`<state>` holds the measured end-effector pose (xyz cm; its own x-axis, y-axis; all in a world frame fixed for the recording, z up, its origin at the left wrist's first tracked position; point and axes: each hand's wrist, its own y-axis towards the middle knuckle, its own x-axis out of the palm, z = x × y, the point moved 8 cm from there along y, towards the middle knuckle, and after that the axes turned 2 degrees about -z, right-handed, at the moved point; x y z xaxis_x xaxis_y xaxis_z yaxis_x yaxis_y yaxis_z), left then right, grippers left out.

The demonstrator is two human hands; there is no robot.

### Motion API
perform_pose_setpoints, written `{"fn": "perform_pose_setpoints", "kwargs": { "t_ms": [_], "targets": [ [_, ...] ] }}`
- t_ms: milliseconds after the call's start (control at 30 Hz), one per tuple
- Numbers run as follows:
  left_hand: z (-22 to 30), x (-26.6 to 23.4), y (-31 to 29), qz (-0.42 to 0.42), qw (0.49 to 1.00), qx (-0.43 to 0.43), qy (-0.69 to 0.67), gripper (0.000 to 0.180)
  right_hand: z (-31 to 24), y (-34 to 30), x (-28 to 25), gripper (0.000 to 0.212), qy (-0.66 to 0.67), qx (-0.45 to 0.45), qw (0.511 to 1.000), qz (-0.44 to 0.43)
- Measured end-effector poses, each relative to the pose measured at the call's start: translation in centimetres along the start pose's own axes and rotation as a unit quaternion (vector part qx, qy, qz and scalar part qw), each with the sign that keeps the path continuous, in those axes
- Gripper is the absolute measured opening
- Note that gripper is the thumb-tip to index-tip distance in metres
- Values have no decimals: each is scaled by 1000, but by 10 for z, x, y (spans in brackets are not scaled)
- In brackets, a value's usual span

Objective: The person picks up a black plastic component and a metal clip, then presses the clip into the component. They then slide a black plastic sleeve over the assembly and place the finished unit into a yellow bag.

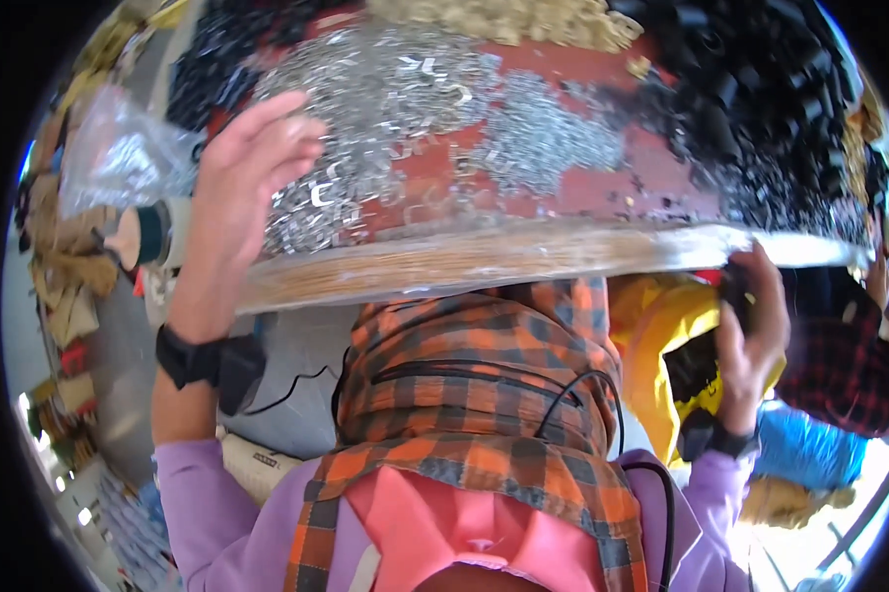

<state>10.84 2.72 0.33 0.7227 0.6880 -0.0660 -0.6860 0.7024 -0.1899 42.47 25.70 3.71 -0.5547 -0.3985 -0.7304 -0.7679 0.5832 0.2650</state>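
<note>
The right hand (pixel 760 340), beside the yellow bag (pixel 646 331), points its fingers away from the body, thumb and fingers around a blurred black piece (pixel 735 284) at the table's wrapped edge (pixel 484 259). That piece's long axis seems to run away from the body. Farther off, the left hand (pixel 242 168) is raised, loosely parted fingers angled rightward over silvery metal pieces (pixel 365 118) pointing every way.

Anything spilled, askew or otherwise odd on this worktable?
Mildly, yes: a few small dark bits lie scattered on the red tabletop, near its close edge, apart from the heap of black parts to their right. They look like strays, since most pieces lie in heaps. Blur leaves damage hard to judge.
</note>
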Motion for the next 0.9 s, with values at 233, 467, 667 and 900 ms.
{"fn": "perform_pose_setpoints", "kwargs": {
  "t_ms": [233, 467, 667, 900],
  "targets": [
    [-23, -7, -4, 9, 998, -50, -37, 30, 21, 23, 42, 46, 28, 46, 987, -149],
    [-31, -16, -6, 13, 996, -64, -66, 31, 22, 36, 48, 45, -68, 33, 974, -214],
    [-30, -12, -12, 2, 993, -50, -103, 31, 18, 19, 54, 54, -169, -53, 975, -134],
    [-28, -11, -20, -8, 993, -29, -114, 30, 12, 5, 42, 53, -246, -72, 963, -80]
  ]
}}
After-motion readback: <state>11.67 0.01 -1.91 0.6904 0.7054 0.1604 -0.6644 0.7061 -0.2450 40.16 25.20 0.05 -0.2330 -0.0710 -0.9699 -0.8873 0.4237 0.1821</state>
